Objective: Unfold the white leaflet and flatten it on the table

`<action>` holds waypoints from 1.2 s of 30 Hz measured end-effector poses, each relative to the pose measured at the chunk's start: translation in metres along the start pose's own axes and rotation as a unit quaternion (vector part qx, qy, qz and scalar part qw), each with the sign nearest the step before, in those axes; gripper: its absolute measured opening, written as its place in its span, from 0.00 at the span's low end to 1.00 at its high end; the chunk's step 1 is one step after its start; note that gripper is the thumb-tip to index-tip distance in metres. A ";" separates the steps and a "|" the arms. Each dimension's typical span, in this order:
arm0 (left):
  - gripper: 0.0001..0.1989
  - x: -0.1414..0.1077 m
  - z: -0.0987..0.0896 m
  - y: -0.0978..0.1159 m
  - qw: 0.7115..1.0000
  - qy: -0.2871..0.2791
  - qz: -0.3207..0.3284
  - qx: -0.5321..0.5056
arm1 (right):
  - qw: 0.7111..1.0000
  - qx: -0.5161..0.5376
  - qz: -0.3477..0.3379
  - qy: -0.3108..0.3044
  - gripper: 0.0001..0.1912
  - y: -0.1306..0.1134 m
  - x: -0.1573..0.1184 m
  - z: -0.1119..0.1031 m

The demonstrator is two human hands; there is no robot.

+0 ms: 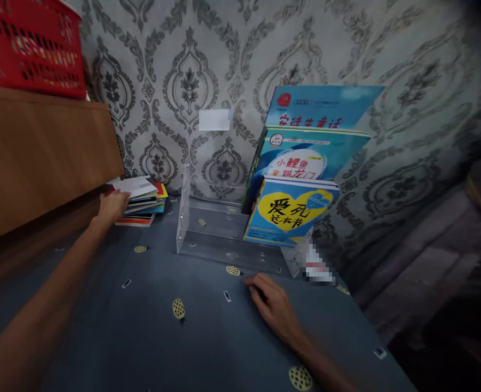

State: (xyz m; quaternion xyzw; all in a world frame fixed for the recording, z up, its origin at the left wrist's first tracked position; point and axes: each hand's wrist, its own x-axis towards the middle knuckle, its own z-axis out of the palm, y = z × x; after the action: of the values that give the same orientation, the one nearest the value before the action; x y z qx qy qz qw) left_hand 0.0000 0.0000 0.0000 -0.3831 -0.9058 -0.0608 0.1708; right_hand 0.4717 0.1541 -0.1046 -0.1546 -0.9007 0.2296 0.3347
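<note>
Nearest the camera, the left forearm (56, 288) enters from 7 o'clock and the right forearm (322, 359) from 5, both cut off by the frame's edge. At 9 o'clock the left hand (114, 206) touches the near-left side of a stack of books (144, 204); its fingertips are hard to make out, so I cannot tell whether it grasps one. A white sheet on top covers part of the stack. The right hand (272, 305), toward 5 o'clock, is released and loosely curled over the patterned tablecloth (150, 337), its inner fingers partly hidden. Just above it stands a clear rack (219, 247), its transparent edges faint. Upright books (293, 209) lean at its 2-to-3 o'clock end, each front cover hiding the lower part of the one behind. Pixelation blurs an object (318, 265) at 4 o'clock. At 10, the red basket (40, 51) is cropped.
</note>
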 end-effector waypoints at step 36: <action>0.25 -0.114 0.039 0.008 0.995 -0.002 0.096 0.031 | 1.000 0.001 0.009 -0.026 0.11 0.004 -0.001 0.002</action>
State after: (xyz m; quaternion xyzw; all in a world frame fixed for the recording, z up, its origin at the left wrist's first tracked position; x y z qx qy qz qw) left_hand 0.0695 -0.0620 -0.0770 -0.4631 -0.8665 -0.0156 0.1859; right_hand 0.4720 0.1565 -0.1082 -0.1563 -0.9076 0.2377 0.3089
